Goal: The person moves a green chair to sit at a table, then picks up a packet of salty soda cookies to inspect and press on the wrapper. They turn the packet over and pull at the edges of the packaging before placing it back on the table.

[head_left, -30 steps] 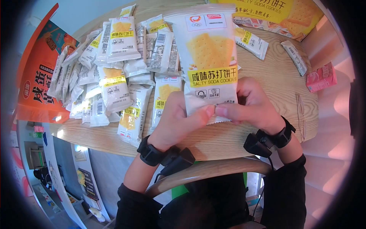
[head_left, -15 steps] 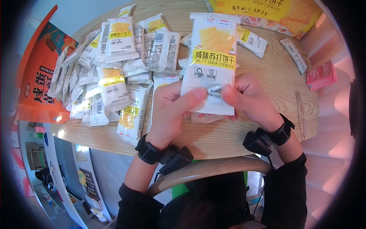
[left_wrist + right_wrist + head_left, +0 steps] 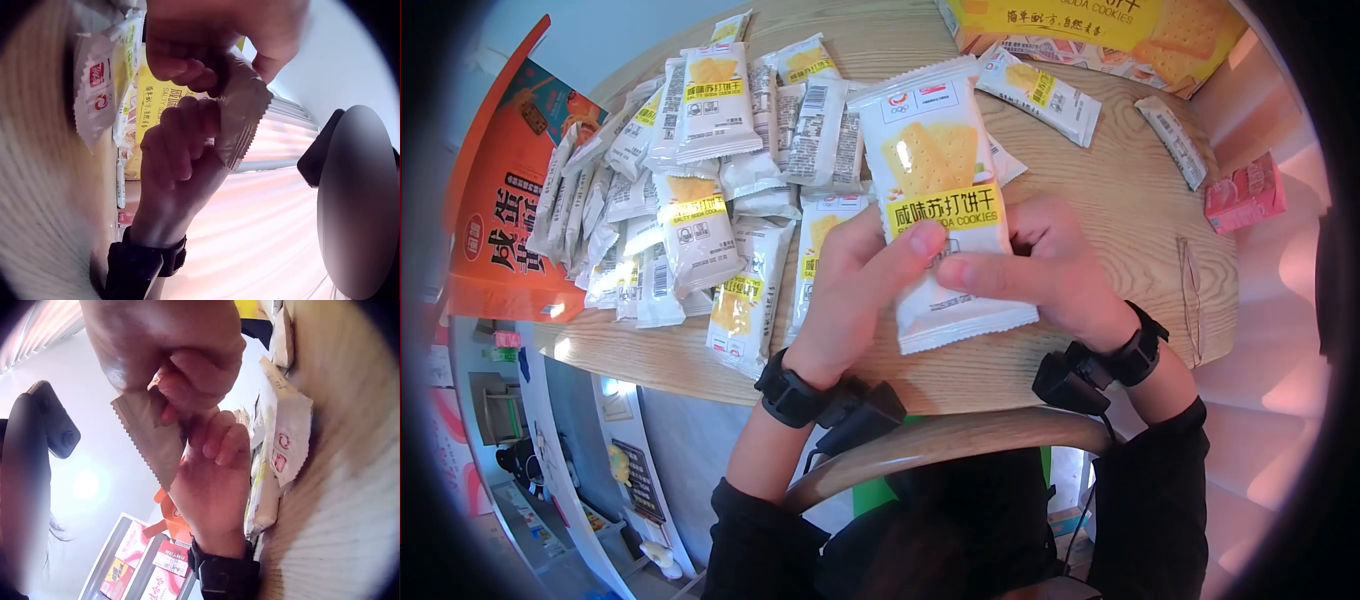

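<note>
While both hands pinch it, left hand (image 3: 850, 290) and right hand (image 3: 1055, 270) hold the cookie packet (image 3: 945, 190) above the table (image 3: 1120, 200) edge, thumbs on its lower half. Likely light, crinkly, slippery film, crackers inside fragile; best gripped at the serrated seam. Beyond, a packet pile (image 3: 700, 170) and yellow box (image 3: 1130, 30).
</note>
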### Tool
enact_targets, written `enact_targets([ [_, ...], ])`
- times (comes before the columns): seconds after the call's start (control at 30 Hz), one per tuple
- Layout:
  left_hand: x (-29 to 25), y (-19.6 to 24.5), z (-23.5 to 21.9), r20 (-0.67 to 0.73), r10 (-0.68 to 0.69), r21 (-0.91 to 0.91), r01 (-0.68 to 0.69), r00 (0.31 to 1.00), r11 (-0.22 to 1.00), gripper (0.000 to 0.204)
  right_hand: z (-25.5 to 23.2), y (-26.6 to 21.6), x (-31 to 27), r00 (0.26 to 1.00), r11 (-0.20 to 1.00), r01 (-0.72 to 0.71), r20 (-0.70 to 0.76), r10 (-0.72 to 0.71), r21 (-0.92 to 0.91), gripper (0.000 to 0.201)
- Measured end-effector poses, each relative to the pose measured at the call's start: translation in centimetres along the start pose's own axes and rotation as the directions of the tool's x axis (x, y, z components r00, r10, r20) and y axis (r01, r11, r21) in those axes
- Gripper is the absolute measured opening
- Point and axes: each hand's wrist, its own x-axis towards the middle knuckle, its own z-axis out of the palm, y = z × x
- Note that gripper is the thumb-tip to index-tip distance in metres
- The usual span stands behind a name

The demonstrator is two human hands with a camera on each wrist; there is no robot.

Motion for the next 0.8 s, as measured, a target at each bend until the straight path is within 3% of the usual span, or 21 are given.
enact_targets([
  [0.07,-0.1,0.2,-0.1,-0.004,-0.051,0.032,0.051,0.999,0.998,0.024,0.0,0.3,0.0,0.982,0.980,-0.177,0.043,0.181,-0.088,0.034],
  [0.17,-0.1,0.1,-0.1,-0.039,-0.078,-0.073,0.075,0.996,0.995,0.022,-0.6,0.9,0.2,0.971,0.985,-0.160,0.167,0.170,-0.068,0.040],
  [0.2,-0.1,0.2,-0.1,-0.022,-0.086,-0.038,0.085,0.996,0.996,0.022,-0.7,1.1,0.4,0.972,0.985,-0.159,0.165,0.168,-0.067,0.040],
  [0.27,-0.1,0.1,-0.2,-0.008,-0.094,-0.002,0.094,0.996,0.996,0.023,-0.5,1.2,0.7,0.998,0.988,-0.060,-0.012,0.062,0.139,0.041],
  [0.3,-0.1,-0.2,-0.3,0.026,-0.080,0.173,0.074,0.996,0.982,0.025,-0.5,1.1,0.8,0.998,0.988,-0.059,-0.013,0.062,0.140,0.041],
  [0.33,0.0,-0.4,-0.3,0.063,-0.071,0.341,0.046,0.995,0.939,0.027,-0.5,1.0,0.8,0.999,0.990,0.038,-0.044,-0.032,0.138,0.041],
  [0.37,0.0,-0.5,-0.2,0.070,-0.116,0.275,0.093,0.991,0.957,0.030,-0.5,0.8,0.9,0.989,0.982,0.135,-0.074,-0.126,0.133,0.042],
  [0.5,0.1,-1.0,0.3,0.146,-0.007,0.260,-0.031,0.989,0.965,0.029,-1.2,0.0,0.5,0.993,0.987,0.116,-0.031,-0.113,0.116,0.038],
  [0.57,0.2,-0.8,0.7,0.060,0.048,-0.019,-0.047,0.997,0.999,0.028,-1.3,-0.1,0.3,0.996,0.991,0.072,0.043,-0.077,0.109,0.035],
  [0.8,0.1,-0.7,-0.1,0.064,0.069,0.042,-0.072,0.996,0.997,0.026,-1.3,0.4,0.6,0.989,0.991,0.008,0.144,-0.027,0.131,0.035],
])
